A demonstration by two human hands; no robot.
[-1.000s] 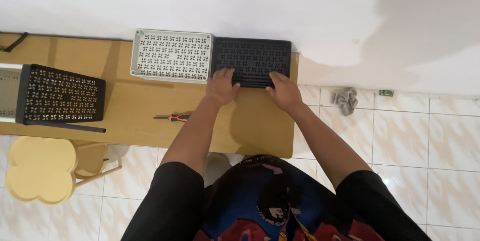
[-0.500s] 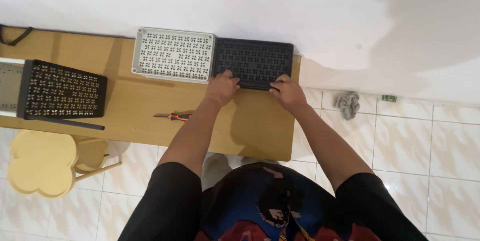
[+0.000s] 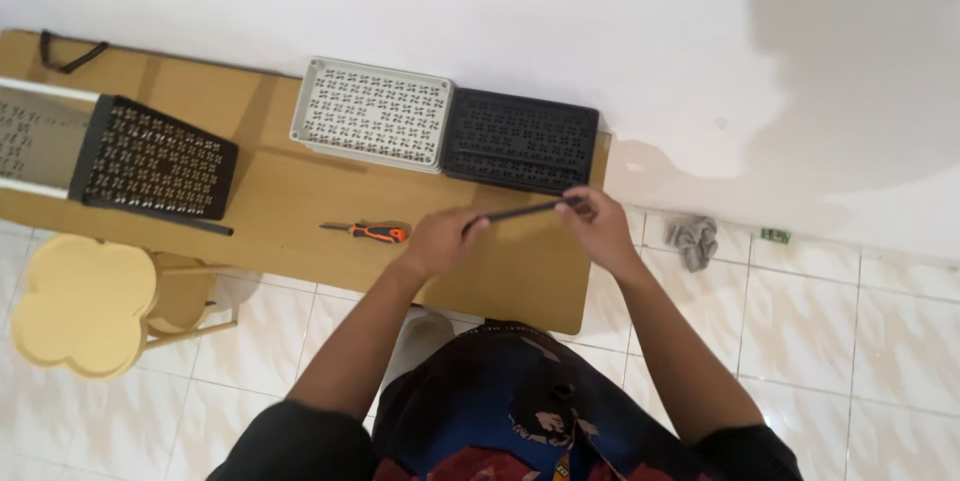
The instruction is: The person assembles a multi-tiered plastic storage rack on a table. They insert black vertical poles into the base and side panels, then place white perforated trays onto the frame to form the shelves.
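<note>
Thin black strip (image 3: 520, 211) lengthwise left-right, ends pinched by left hand (image 3: 440, 241) and right hand (image 3: 598, 226).

A long light-brown wooden table (image 3: 300, 191) stood against a white wall (image 3: 500, 1). At its far edge lay a pale grey perforated plastic tray (image 3: 372, 114), touching a black perforated plastic tray (image 3: 520, 139) on its right. Another black perforated tray (image 3: 152, 158) rested tilted at left. An orange-handled screwdriver (image 3: 368, 231) lay near the front. A cream flower-shaped stool (image 3: 80, 303) and a crumpled grey cloth (image 3: 693, 240) occupied the tiled floor (image 3: 860, 321).
</note>
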